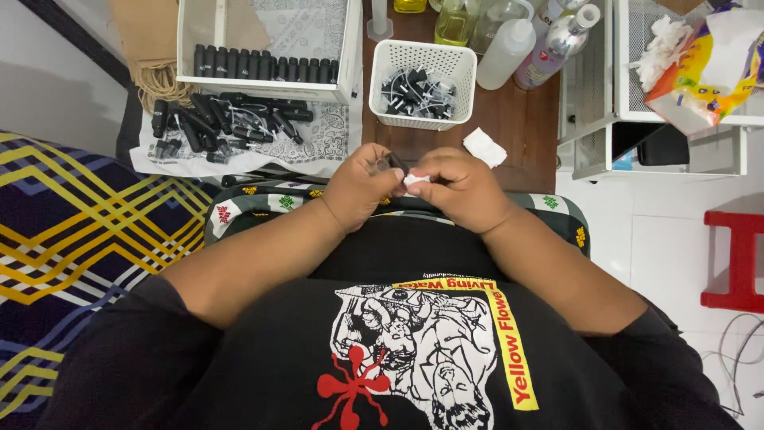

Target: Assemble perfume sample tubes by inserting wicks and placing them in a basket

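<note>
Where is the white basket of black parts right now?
In the head view the white basket stands on the wooden table, top centre, just beyond both hands, with clear bottles to its right and a patterned cloth to its left.

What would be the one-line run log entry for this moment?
left hand: holds small dark vial | right hand: holds white tissue | white basket: behind hands
</note>
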